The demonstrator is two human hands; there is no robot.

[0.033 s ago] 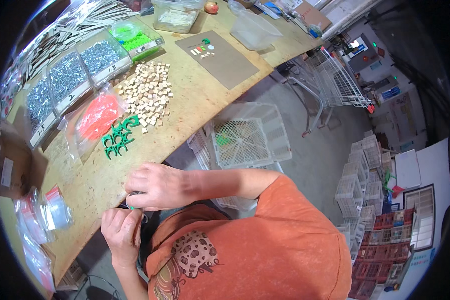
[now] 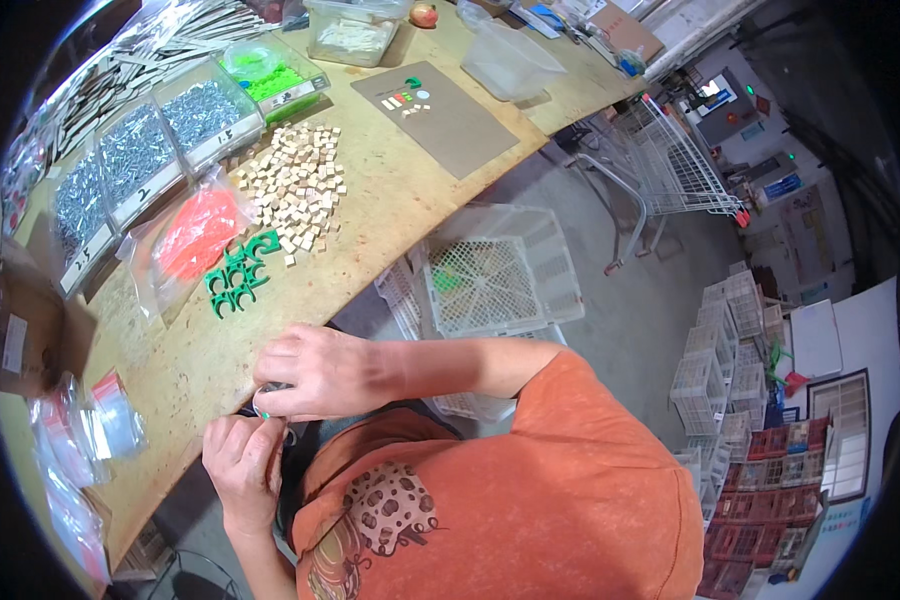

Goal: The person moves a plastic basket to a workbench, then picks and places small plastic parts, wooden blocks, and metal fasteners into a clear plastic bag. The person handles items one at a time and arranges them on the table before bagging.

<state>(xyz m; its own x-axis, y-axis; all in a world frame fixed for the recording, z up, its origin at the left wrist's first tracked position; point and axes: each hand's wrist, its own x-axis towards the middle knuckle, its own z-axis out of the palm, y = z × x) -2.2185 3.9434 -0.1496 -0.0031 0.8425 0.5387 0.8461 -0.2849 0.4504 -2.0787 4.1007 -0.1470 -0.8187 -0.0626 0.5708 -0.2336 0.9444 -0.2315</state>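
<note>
Close together at the table's near edge, my left hand (image 2: pixel 242 462) and my right hand (image 2: pixel 315 372) are both closed, fingertips pinched almost against each other. A speck of green and a thin pale edge show between them; the thing itself is mostly hidden by the fingers. On the table beyond my hands lies a cluster of green crescent-shaped pieces (image 2: pixel 235 278). Next to it are a clear plastic bag of orange-red pieces (image 2: pixel 198 238) and a spread pile of small wooden cubes (image 2: pixel 300 185).
Clear bins of metal screws (image 2: pixel 140 145) and a box of bright green pieces (image 2: pixel 275 82) stand at the back left. Small zip bags (image 2: pixel 118 415) lie left. A brown board (image 2: pixel 460 130) bears a few small pieces. White crates (image 2: pixel 505 275) and a shopping cart (image 2: pixel 660 160) stand beyond the table's edge.
</note>
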